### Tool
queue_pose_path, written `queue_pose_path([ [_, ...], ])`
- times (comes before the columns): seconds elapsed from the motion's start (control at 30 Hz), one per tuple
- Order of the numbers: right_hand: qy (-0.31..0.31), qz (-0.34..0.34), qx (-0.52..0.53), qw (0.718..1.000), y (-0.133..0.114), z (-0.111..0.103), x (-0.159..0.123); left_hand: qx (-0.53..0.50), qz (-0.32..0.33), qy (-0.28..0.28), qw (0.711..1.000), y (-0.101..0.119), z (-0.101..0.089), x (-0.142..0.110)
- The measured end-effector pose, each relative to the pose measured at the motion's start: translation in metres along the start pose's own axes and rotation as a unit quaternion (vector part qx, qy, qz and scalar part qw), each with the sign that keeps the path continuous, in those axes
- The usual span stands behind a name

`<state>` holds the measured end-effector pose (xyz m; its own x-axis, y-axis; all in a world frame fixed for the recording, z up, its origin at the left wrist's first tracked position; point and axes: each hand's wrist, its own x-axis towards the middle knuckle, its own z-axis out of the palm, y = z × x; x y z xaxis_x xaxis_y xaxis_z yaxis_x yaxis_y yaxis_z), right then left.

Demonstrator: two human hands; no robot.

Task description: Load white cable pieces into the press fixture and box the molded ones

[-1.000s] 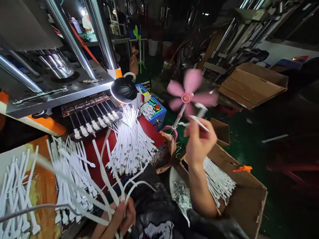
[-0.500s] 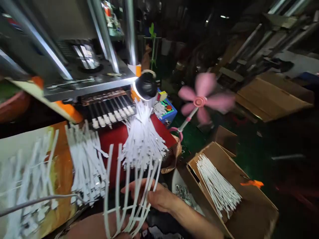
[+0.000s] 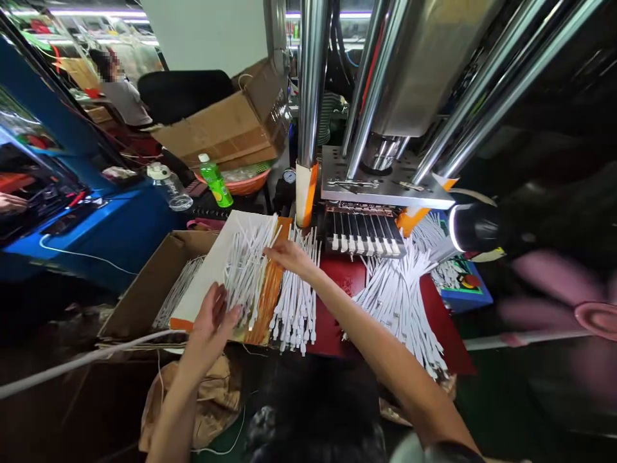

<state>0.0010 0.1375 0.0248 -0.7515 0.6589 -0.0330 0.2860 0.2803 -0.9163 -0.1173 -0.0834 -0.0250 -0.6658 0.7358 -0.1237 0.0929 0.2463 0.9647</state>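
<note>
A bunch of white plastic strips (image 3: 245,270) lies on a white and orange board (image 3: 205,276). My left hand (image 3: 214,318) is at the bunch's near end, fingers stretched out and resting against the strip ends. At the far end my right hand (image 3: 286,254) has its fingers pinched on the strip tips. A second pile of white strips (image 3: 296,299) lies just right of the board. A third pile (image 3: 400,296) fans out on the red mat (image 3: 344,276).
A mould with a row of black slots (image 3: 366,235) sits under the press plate (image 3: 380,186) and steel columns (image 3: 308,83). Left: a cardboard box (image 3: 139,296) holding strips, a green bottle (image 3: 214,181), a blue machine (image 3: 96,225). Right: a lamp (image 3: 475,226) and spinning pink fan (image 3: 578,302).
My view has swung left from the fan and floor boxes to the press. The comb of strips I held up now lies on the board. My right hand has moved to its far end.
</note>
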Motion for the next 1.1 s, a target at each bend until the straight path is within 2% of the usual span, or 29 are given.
queue_pose_path([
  [0.1,0.030,0.042,-0.097,0.994,0.030,0.000,-0.070,0.088,0.038,0.025,0.995,0.000,0.006,-0.016],
  [0.13,0.043,0.061,-0.191,0.979,0.042,0.005,-0.098,0.092,0.050,0.019,0.994,0.001,0.011,-0.024],
  [0.2,0.052,0.091,-0.313,0.944,0.061,0.019,-0.145,0.052,0.056,-0.017,0.997,0.005,0.022,-0.041],
  [0.27,0.041,0.104,-0.338,0.935,0.071,0.032,-0.171,0.013,0.029,-0.069,0.997,0.009,0.035,-0.055],
  [0.33,0.046,0.107,-0.289,0.950,0.072,0.036,-0.181,0.004,-0.011,-0.121,0.993,0.011,0.048,-0.064],
  [0.43,0.065,0.102,-0.160,0.980,0.058,0.022,-0.195,-0.070,-0.118,-0.188,0.972,0.012,0.070,-0.073],
  [0.47,0.045,0.101,-0.116,0.987,0.051,0.014,-0.203,-0.129,-0.163,-0.207,0.956,0.012,0.078,-0.075],
  [0.53,-0.055,0.107,-0.039,0.992,0.038,-0.006,-0.223,-0.258,-0.233,-0.221,0.911,0.014,0.095,-0.078],
  [0.57,-0.107,0.118,-0.018,0.987,0.034,-0.017,-0.231,-0.311,-0.250,-0.222,0.890,0.015,0.103,-0.078],
  [0.6,-0.128,0.137,-0.020,0.982,0.032,-0.028,-0.236,-0.346,-0.259,-0.223,0.874,0.017,0.111,-0.079],
  [0.63,-0.109,0.164,-0.051,0.979,0.032,-0.037,-0.238,-0.362,-0.260,-0.228,0.865,0.018,0.118,-0.079],
  [0.7,0.010,0.225,-0.171,0.959,0.038,-0.051,-0.230,-0.348,-0.241,-0.249,0.871,0.020,0.129,-0.079],
  [0.77,0.117,0.266,-0.306,0.906,0.048,-0.054,-0.213,-0.282,-0.205,-0.281,0.894,0.020,0.137,-0.077],
  [0.83,0.125,0.287,-0.388,0.867,0.057,-0.050,-0.195,-0.191,-0.155,-0.301,0.921,0.019,0.142,-0.074],
  [0.9,0.113,0.294,-0.421,0.851,0.060,-0.047,-0.187,-0.113,-0.115,-0.307,0.938,0.017,0.147,-0.069],
  [0.97,0.115,0.275,-0.406,0.864,0.059,-0.047,-0.190,-0.069,-0.102,-0.309,0.943,0.016,0.152,-0.063],
  [1.1,0.152,0.173,-0.245,0.942,0.048,-0.053,-0.223,-0.089,-0.149,-0.358,0.917,0.015,0.164,-0.051],
])
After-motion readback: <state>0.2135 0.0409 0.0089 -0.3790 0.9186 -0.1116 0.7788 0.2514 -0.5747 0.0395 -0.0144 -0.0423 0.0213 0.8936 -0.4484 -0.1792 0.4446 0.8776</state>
